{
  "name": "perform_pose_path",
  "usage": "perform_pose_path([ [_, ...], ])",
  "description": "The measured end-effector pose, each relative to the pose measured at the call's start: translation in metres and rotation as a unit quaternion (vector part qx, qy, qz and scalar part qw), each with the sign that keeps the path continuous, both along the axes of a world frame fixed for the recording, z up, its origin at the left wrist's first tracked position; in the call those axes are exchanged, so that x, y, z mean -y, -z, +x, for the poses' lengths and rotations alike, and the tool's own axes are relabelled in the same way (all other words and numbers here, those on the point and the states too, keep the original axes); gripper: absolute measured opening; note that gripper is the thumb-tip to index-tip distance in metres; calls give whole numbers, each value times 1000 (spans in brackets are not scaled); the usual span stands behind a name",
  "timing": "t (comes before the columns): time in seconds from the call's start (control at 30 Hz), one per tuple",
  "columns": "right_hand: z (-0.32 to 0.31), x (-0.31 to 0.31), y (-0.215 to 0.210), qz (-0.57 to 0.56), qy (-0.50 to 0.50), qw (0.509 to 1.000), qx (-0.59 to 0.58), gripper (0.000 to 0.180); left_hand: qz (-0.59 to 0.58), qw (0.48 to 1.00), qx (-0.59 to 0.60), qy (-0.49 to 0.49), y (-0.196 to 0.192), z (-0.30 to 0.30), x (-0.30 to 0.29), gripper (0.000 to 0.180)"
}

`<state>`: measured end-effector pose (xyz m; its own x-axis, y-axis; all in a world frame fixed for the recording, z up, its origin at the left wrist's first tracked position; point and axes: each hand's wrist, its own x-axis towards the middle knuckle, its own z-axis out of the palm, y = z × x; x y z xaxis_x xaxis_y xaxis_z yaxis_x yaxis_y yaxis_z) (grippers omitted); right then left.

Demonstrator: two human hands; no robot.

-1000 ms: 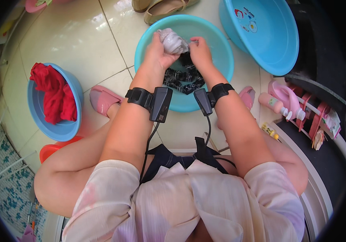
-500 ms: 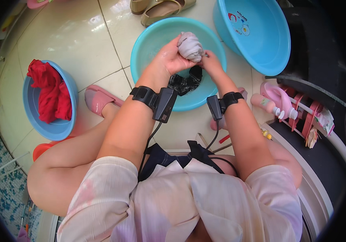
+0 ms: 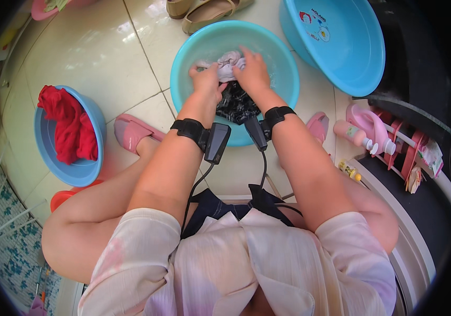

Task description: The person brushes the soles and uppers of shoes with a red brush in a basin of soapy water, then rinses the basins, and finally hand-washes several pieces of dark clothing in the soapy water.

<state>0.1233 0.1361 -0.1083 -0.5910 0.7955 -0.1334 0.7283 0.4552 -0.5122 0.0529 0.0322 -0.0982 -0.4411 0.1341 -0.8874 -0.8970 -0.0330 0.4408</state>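
I squat over the teal basin [image 3: 283, 79] on the tiled floor [image 3: 78, 47] and wash by hand. My left hand [image 3: 205, 80] and my right hand [image 3: 252, 68] are both clenched on the pale grey cloth [image 3: 226, 59], which sits bunched between them just above the water, in the far half of the basin. A dark patterned garment [image 3: 236, 102] lies in the same basin, under my wrists.

To do this rubbing well, I think I should keep the cloth low over the water, hold one fist firm and push the other against it, and turn the bunch often so each part gets rubbed.

I count three basins: the teal one, a small blue basin [image 3: 91, 168] at my left with one red cloth [image 3: 67, 126] inside, and a big blue basin [image 3: 341, 58] at the far right, leaning. Two pink slippers [image 3: 128, 131] are on my feet, two beige sandals [image 3: 204, 10] lie beyond the basin, and each wrist has one black band.
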Motion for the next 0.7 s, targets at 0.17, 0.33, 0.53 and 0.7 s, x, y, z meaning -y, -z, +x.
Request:
perform_pose_path([
  [0.17,-9,1,5,-83,-48,992,81,57,17,999,-15,49,-8,-6,3,52],
  [0.33,-20,-3,25,-250,-53,965,-62,45,198,968,154,-4,2,-11,-9,53],
  [0.53,-31,58,-57,-75,-175,968,-163,30,367,927,37,59,38,-31,24,23],
  [0.7,-31,2,-12,38,-46,997,43,31,178,981,23,-67,37,-21,7,41],
])
